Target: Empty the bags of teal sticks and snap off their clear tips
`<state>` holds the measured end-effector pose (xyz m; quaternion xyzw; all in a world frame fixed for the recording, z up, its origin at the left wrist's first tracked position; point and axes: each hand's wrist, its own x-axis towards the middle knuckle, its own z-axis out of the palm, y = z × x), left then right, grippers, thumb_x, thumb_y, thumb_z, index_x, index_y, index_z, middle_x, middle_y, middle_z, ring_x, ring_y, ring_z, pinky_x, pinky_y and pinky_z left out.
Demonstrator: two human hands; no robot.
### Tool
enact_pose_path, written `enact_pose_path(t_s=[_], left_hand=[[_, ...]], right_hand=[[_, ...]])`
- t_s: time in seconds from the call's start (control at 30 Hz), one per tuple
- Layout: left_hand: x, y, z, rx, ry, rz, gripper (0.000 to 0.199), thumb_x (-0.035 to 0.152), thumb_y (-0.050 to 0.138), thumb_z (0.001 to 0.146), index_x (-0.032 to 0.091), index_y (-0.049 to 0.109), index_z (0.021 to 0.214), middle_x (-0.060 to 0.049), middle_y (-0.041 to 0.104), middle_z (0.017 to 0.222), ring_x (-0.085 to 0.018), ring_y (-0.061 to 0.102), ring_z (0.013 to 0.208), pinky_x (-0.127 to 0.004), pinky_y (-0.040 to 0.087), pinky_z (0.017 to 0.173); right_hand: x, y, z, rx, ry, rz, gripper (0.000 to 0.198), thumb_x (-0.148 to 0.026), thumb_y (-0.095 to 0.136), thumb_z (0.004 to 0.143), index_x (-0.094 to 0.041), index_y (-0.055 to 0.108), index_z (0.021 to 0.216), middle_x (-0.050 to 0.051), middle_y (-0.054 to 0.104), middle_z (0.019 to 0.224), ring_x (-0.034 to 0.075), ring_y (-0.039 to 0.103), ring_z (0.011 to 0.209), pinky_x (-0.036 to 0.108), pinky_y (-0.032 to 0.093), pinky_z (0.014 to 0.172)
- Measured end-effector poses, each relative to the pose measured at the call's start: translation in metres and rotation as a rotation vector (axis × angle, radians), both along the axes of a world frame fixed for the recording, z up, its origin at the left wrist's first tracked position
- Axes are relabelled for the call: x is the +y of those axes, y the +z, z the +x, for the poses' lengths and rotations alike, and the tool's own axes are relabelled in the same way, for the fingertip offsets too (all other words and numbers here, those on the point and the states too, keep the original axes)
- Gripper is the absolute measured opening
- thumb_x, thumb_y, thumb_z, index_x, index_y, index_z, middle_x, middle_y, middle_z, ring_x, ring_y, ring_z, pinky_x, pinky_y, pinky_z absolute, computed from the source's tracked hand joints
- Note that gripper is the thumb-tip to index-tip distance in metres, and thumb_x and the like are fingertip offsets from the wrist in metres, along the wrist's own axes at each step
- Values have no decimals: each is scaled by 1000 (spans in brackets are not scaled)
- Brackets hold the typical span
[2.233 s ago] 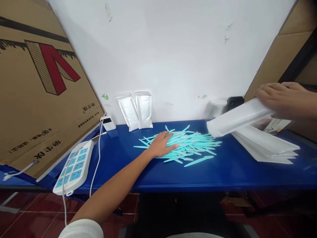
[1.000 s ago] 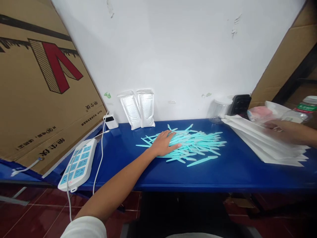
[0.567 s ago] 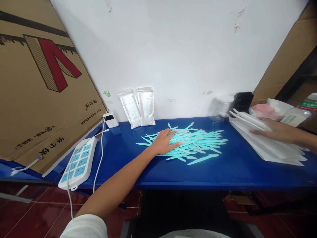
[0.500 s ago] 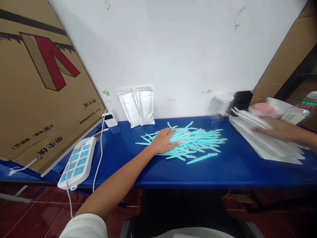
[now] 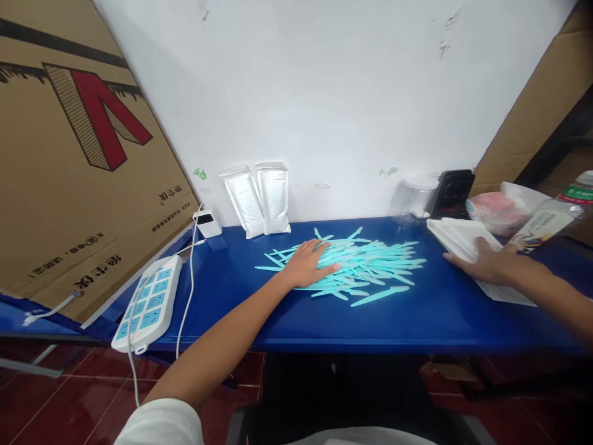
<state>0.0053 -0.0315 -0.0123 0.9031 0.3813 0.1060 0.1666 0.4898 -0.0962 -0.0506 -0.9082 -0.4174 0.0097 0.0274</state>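
Atop turquoise sticks (image 5: 373, 262) (heaped) rests the left grip (image 5: 303, 266).

Pwr strip (image 5: 151, 303) L; ctn (image 5: 88, 185) far L; clr jar (image 5: 409, 201) mid-R; btl (image 5: 549, 219) R

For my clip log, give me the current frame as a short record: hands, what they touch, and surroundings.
Left hand: laid on the pile of turquoise sticks
Right hand: fingers spread, over the white sleeves
Surface: blue table
Against wall: two silvery pouches, side by side
Left side: white power strip
Back right: clear jar, bottle
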Motion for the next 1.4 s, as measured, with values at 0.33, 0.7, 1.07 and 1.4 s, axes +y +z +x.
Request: enact_pose_path(t_s=[0.33, 0.7, 1.07, 1.4], left_hand=[[4, -6, -1, -37, -12, -10, 93, 84, 34, 98, 23, 34, 169, -15, 27, 177, -36, 19, 166, -54, 18, 134], [0, 2, -3, -71, 1, -41, 95, 85, 37, 97, 25, 31, 171, -14, 26, 178, -37, 17, 166, -54, 16, 134], [76, 18, -51, -419, 543, 479, 43, 44, 62, 101, 19, 62, 136, -18, 56, 145, -35, 47, 144, -49, 36, 124], [129, -2, -70, -611, 854, 304, 46, 44, 81, 86, 20, 58, 118, -12, 66, 114, -35, 58, 126, -49, 41, 113]], right_hand=[[-12, 30, -28, 13, 78, 151, 109, -91, 22, 89, -15, 40, 166, 40, 30, 165, 61, 33, 148, 75, 30, 102], [-25, 52, -108, 115, 988, 219, 83, -70, 57, 95, -26, 43, 164, 16, 47, 165, 35, 47, 151, 45, 38, 126], [-35, 41, -184, 96, 1090, 420, 101, -72, 66, 90, -35, 19, 172, 15, 29, 175, 45, 31, 159, 67, 40, 123], [-10, 43, -217, 144, 1197, 611, 40, -49, 54, 105, -33, 61, 141, 11, 48, 162, 37, 37, 157, 64, 39, 124]])
